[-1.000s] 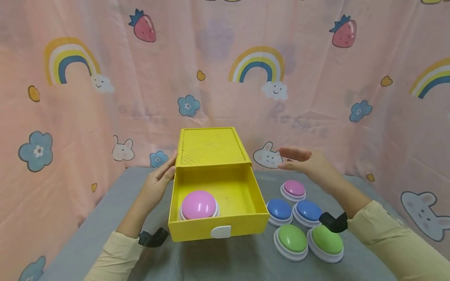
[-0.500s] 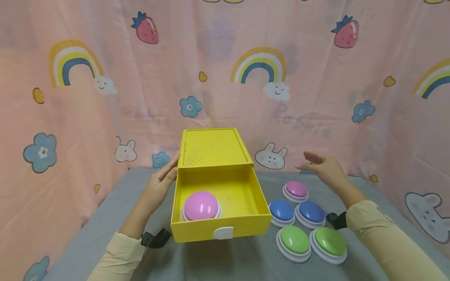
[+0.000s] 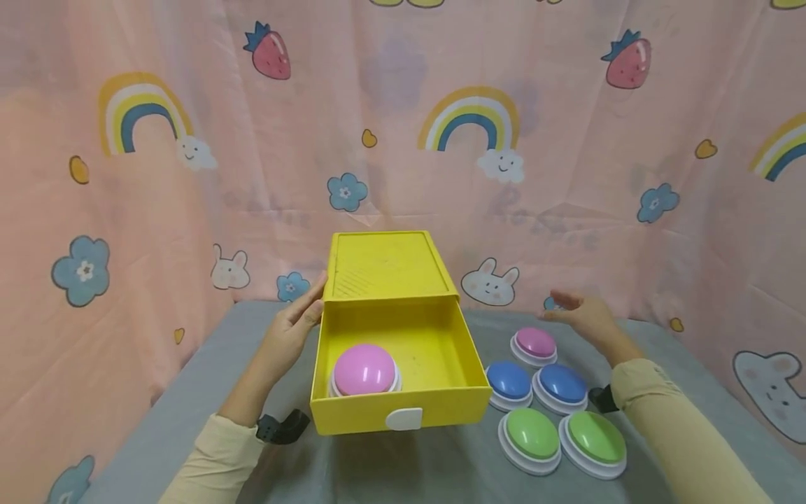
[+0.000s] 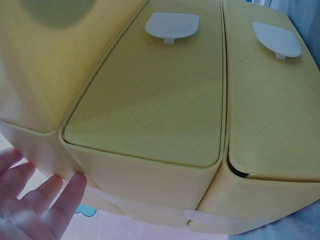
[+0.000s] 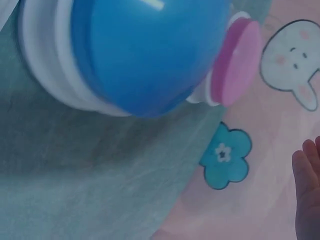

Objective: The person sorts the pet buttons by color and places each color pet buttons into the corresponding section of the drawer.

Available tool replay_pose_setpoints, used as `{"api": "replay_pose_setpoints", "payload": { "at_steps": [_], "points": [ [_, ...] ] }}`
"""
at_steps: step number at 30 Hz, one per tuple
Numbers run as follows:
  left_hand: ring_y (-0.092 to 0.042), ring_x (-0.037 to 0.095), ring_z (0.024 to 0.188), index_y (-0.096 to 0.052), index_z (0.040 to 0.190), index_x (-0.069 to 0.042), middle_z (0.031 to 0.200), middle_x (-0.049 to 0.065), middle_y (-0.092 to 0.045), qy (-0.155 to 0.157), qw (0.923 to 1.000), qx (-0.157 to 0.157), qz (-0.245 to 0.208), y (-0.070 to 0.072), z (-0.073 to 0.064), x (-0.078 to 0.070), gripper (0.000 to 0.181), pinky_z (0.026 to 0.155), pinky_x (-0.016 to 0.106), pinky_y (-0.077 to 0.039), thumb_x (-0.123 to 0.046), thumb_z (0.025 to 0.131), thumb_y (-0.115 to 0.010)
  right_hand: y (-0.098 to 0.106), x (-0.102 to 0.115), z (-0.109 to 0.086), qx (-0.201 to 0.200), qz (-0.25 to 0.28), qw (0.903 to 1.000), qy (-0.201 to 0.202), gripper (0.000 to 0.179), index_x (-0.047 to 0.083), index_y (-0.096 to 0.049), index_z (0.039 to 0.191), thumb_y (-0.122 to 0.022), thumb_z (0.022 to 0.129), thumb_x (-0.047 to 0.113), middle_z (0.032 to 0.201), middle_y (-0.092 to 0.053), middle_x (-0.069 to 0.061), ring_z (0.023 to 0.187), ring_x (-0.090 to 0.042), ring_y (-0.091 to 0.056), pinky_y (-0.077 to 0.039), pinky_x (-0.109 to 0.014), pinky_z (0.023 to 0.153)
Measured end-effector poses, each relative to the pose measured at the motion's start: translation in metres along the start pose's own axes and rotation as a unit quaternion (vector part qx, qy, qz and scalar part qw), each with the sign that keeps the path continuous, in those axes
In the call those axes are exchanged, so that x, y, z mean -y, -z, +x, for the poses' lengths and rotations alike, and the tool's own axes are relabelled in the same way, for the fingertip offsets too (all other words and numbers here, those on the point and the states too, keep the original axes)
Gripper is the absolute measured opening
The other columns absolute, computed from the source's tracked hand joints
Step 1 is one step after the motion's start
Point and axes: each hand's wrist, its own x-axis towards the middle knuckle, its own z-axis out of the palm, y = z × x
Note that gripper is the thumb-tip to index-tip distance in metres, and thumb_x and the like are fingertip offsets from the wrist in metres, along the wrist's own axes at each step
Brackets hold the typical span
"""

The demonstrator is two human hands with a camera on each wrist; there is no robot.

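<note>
Pink dome light [image 3: 536,341], three o'clock from yellow drawer unit [image 3: 392,262]: likely lightweight, stiff, slick; grip white rim [image 3: 534,362]. Left fingers [image 4: 68,204] straight against unit; right fingers [image 5: 305,175] extended, empty.

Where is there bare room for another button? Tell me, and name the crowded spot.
Inside the open drawer, the floor right of the pink button is bare. The grey table has room between the left sleeve and the green buttons. It is crowded right of the drawer, where these, two blue buttons and another pink button sit close together.
</note>
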Motion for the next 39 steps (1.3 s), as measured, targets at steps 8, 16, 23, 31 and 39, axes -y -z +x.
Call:
{"api": "replay_pose_setpoints", "payload": {
  "at_steps": [8, 16, 23, 31, 39],
  "points": [
    [-0.034, 0.029, 0.149, -0.029, 0.158, -0.022, 0.166, 0.002, -0.024, -0.008, 1.0, -0.001, -0.004, 0.001, 0.003, -0.002, 0.051, 0.109, 0.049, -0.045, -0.029, 0.109, -0.039, -0.004, -0.02, 0.009, 0.031, -0.015, 0.9994, 0.002, 0.091, -0.003, -0.029, 0.154, -0.072, 0.089, 0.045, 0.157, -0.031, -0.029, 0.145, -0.05, -0.028, -0.032, -0.065, 0.114],
    [-0.031, 0.029, 0.15, -0.029, 0.158, -0.023, 0.166, 0.002, -0.022, 0.006, 1.0, -0.001, 0.002, 0.001, 0.002, -0.001, 0.051, 0.11, 0.051, -0.044, -0.031, 0.109, -0.04, -0.007, -0.037, 0.01, 0.064, -0.043, 0.997, -0.013, 0.091, -0.006, -0.028, 0.153, -0.071, 0.09, 0.042, 0.156, -0.031, -0.031, 0.144, -0.051, -0.029, -0.03, -0.066, 0.114],
    [-0.031, 0.03, 0.15, -0.029, 0.158, -0.023, 0.166, 0.003, -0.022, 0.006, 0.9999, -0.008, 0.003, 0.001, 0.0, -0.001, 0.051, 0.11, 0.05, -0.044, -0.031, 0.109, -0.04, -0.011, -0.038, 0.014, 0.083, -0.042, 0.9957, -0.001, 0.089, -0.01, -0.026, 0.152, -0.072, 0.091, 0.036, 0.156, -0.028, -0.034, 0.144, -0.052, -0.027, -0.03, -0.065, 0.115],
    [-0.032, 0.031, 0.149, -0.03, 0.158, -0.023, 0.166, 0.005, -0.022, 0.003, 0.9999, -0.006, 0.007, 0.001, -0.001, -0.003, 0.051, 0.108, 0.05, -0.045, -0.03, 0.109, -0.04, -0.015, -0.039, 0.012, 0.103, -0.042, 0.9937, 0.011, 0.085, -0.012, -0.03, 0.15, -0.073, 0.09, 0.029, 0.153, -0.033, -0.035, 0.141, -0.053, -0.032, -0.032, -0.064, 0.115],
    [-0.032, 0.031, 0.15, -0.03, 0.158, -0.022, 0.167, 0.003, -0.021, 0.006, 0.9999, -0.002, 0.01, 0.0, -0.002, -0.003, 0.051, 0.108, 0.051, -0.046, -0.031, 0.109, -0.04, -0.017, -0.041, 0.011, 0.112, -0.055, 0.992, 0.019, 0.08, -0.014, -0.034, 0.147, -0.073, 0.089, 0.027, 0.149, -0.039, -0.035, 0.137, -0.053, -0.038, -0.037, -0.063, 0.112]
  ]
}}
